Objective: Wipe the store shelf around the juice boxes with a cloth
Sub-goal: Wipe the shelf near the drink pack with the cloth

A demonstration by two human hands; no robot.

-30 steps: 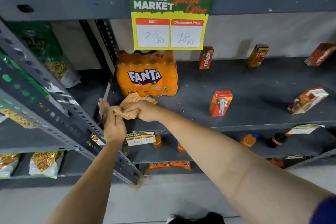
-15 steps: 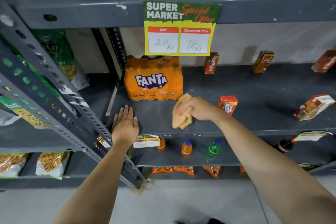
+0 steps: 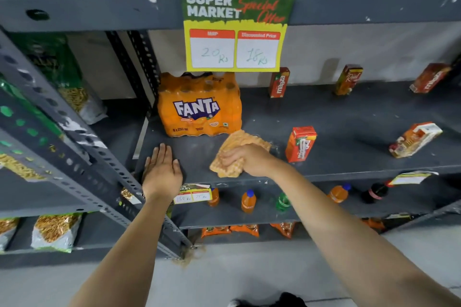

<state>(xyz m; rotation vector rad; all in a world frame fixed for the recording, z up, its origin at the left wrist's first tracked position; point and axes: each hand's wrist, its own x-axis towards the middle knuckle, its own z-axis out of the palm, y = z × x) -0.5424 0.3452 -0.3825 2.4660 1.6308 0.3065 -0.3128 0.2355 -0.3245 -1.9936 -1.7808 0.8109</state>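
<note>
My right hand point(image 3: 249, 159) presses an orange waffle cloth point(image 3: 239, 147) onto the dark grey shelf point(image 3: 349, 119), just right of the Fanta pack's front corner. A red juice box point(image 3: 300, 143) stands upright a little to the right of the cloth. Another juice box point(image 3: 415, 139) lies tilted on its side at the far right. Three more juice boxes stand along the back: one point(image 3: 279, 82), another point(image 3: 348, 80), and a leaning one point(image 3: 430, 78). My left hand point(image 3: 162, 172) rests flat, fingers together, on the shelf's front left corner.
An orange Fanta multipack point(image 3: 199, 104) sits at the shelf's back left. A yellow price sign point(image 3: 235, 32) hangs from the shelf above. Small bottles point(image 3: 248, 200) stand on the shelf below. A slotted grey upright point(image 3: 82, 157) and snack bags point(image 3: 53, 232) are to the left.
My right hand slid the cloth rightward along the shelf front, from the left corner to past the Fanta pack. My left hand let go of the cloth and went flat on the shelf.
</note>
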